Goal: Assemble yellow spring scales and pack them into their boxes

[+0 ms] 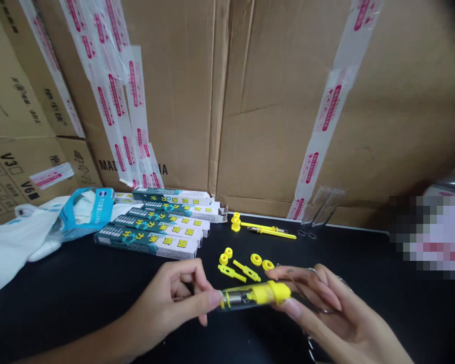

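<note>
Black table [79, 288], tube [237, 299] partly behind left hand [165, 302]

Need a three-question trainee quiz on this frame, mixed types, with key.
1. Which hand holds the clear tube by its yellow end?
2. True or false: the teal-and-white boxes lie to the right of the yellow rings.
3. What stands behind the black table? a) glass b) cardboard c) a metal rack

Key: 1. The right hand; the left hand has the other end. 2. False; the boxes lie to the left. 3. b, cardboard.
</note>
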`<act>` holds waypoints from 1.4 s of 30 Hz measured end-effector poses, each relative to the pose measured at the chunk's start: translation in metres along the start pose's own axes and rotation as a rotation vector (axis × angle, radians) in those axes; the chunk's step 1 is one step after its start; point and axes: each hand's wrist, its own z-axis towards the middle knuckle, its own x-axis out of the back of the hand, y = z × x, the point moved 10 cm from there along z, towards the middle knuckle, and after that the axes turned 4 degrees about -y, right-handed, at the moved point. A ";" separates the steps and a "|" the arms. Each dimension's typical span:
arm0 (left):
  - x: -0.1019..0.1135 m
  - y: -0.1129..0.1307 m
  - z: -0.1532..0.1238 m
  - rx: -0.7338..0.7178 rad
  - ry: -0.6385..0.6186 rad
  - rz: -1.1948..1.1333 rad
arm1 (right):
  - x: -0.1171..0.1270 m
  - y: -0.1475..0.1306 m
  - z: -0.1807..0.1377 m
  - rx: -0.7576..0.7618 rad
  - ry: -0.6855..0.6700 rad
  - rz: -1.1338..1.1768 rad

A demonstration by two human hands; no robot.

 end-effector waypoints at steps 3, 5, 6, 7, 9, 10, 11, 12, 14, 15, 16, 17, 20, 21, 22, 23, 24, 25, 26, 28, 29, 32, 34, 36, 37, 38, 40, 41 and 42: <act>0.001 -0.003 -0.001 0.009 0.016 0.042 | 0.000 0.009 0.007 -0.020 -0.119 -0.018; 0.001 -0.005 -0.002 0.012 0.018 0.061 | 0.001 0.015 0.009 -0.040 -0.140 0.004; 0.001 -0.005 -0.003 0.012 0.021 0.068 | 0.003 0.016 0.008 -0.042 -0.118 0.023; 0.001 -0.006 -0.003 0.011 0.022 0.074 | 0.004 0.016 0.007 -0.039 -0.088 0.044; 0.000 -0.007 -0.003 0.011 0.014 0.074 | 0.005 0.014 0.004 -0.037 -0.021 0.079; 0.000 -0.006 -0.003 0.008 0.010 0.072 | 0.005 0.013 0.003 -0.038 -0.001 0.088; 0.000 -0.006 -0.002 0.006 0.011 0.073 | 0.001 0.011 0.002 -0.042 -0.014 0.086; 0.000 -0.006 -0.002 0.003 0.013 0.078 | -0.003 0.010 0.002 -0.047 -0.048 0.075; 0.001 -0.005 -0.002 0.002 0.036 0.100 | -0.010 0.007 0.002 -0.044 -0.098 0.052; 0.002 -0.005 -0.003 0.002 0.045 0.114 | -0.009 0.006 0.003 -0.036 -0.086 0.052; 0.003 -0.004 -0.004 0.002 0.054 0.136 | -0.007 0.007 0.004 -0.032 -0.059 0.057; 0.003 -0.003 -0.005 -0.003 0.063 0.168 | -0.003 0.008 0.005 -0.035 -0.019 0.068; 0.005 0.003 -0.008 -0.038 0.090 0.314 | -0.001 0.019 0.007 -0.076 0.017 0.103; 0.006 0.005 -0.009 -0.047 0.100 0.353 | -0.002 0.022 0.007 -0.088 0.006 0.118; 0.006 0.005 -0.010 -0.050 0.102 0.368 | -0.003 0.025 0.007 -0.096 -0.004 0.136; 0.005 0.003 -0.010 -0.044 0.092 0.356 | -0.003 0.027 0.007 -0.096 -0.009 0.156; 0.004 0.001 -0.010 -0.033 0.079 0.324 | -0.003 0.027 0.006 -0.090 -0.009 0.174; 0.002 -0.002 -0.009 -0.019 0.060 0.282 | -0.002 0.027 0.005 -0.083 -0.005 0.188; 0.000 -0.004 -0.008 -0.005 0.041 0.240 | -0.002 0.026 0.004 -0.078 0.000 0.194; -0.001 -0.007 -0.007 0.011 0.029 0.187 | -0.002 0.023 0.002 -0.066 0.000 0.181; -0.001 -0.008 -0.006 0.018 0.031 0.179 | -0.002 0.021 0.001 -0.066 -0.002 0.164; 0.000 -0.010 -0.005 0.042 0.032 0.194 | -0.001 0.016 0.000 -0.056 -0.010 0.096; 0.000 -0.011 -0.005 0.049 0.028 0.199 | -0.001 0.013 0.001 -0.051 -0.031 0.056; 0.001 -0.009 -0.004 0.035 0.025 0.188 | -0.004 0.012 0.001 -0.061 -0.077 0.012; 0.001 -0.009 -0.003 0.027 0.024 0.179 | -0.005 0.011 0.000 -0.065 -0.086 -0.005; 0.000 -0.008 -0.003 0.021 0.018 0.170 | -0.005 0.010 0.000 -0.065 -0.081 -0.017; -0.001 -0.007 -0.005 0.018 0.007 0.167 | -0.002 0.007 -0.002 -0.053 -0.040 -0.019; -0.002 -0.007 -0.006 0.022 0.003 0.173 | 0.000 0.006 -0.003 -0.047 -0.015 -0.018; -0.002 -0.007 -0.008 0.026 0.003 0.187 | 0.001 0.005 -0.003 -0.048 -0.006 -0.027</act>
